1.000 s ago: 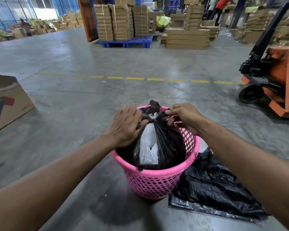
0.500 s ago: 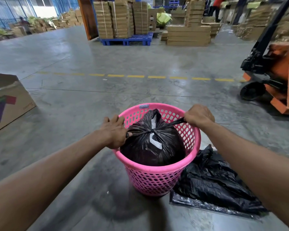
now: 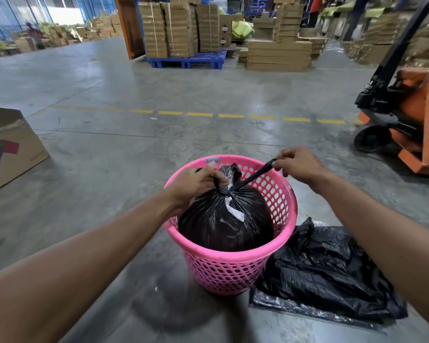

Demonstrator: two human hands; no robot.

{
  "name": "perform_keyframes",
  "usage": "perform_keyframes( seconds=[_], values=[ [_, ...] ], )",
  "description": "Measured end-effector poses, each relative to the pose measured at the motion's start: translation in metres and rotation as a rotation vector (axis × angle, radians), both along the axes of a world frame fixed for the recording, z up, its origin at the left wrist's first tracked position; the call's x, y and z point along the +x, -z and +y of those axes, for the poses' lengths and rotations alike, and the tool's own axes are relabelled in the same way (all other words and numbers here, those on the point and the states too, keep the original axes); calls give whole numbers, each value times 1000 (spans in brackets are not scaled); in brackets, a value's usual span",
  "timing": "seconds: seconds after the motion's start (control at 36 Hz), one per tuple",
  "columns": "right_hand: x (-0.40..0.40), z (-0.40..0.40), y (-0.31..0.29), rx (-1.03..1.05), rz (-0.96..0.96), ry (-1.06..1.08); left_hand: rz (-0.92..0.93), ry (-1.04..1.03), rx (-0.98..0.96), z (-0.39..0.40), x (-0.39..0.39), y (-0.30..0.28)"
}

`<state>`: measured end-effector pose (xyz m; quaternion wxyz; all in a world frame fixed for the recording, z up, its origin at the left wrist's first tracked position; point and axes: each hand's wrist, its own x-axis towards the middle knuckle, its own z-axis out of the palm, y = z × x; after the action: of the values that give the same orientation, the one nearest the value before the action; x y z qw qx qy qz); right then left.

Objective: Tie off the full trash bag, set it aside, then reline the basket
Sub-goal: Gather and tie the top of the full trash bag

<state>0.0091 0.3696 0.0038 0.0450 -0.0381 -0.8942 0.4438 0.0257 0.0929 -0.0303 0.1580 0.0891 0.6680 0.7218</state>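
Two hands work the full trash bag (image 3: 223,219), which sits inside the pink basket (image 3: 233,271). The left hand (image 3: 196,184) clamps the gathered neck; the right hand (image 3: 297,164) pinches a tail stretched up and rightward from the knot.

Warehouse — stacked cartons (image 3: 169,28), pallet (image 3: 187,61), pallet jack (image 3: 406,115).
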Motion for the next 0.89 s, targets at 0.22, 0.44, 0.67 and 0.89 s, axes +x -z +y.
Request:
perform_keyframes(
  seconds=[0.22, 0.44, 0.67, 0.89],
  values=[
    [15, -57, -47, -89, 236, -393, 138, 41, -231, 35, 1, -10],
    [13, -79, -37, 86, 311, -371, 153, 22, -255, 31, 1, -5],
    [17, -72, -5, 204, 235, -494, 194, 189, -250, 25, -1, -5],
    [13, -73, -6, 148, 310, -466, 246, 340, -351, 25, -1, -10]
  ],
)
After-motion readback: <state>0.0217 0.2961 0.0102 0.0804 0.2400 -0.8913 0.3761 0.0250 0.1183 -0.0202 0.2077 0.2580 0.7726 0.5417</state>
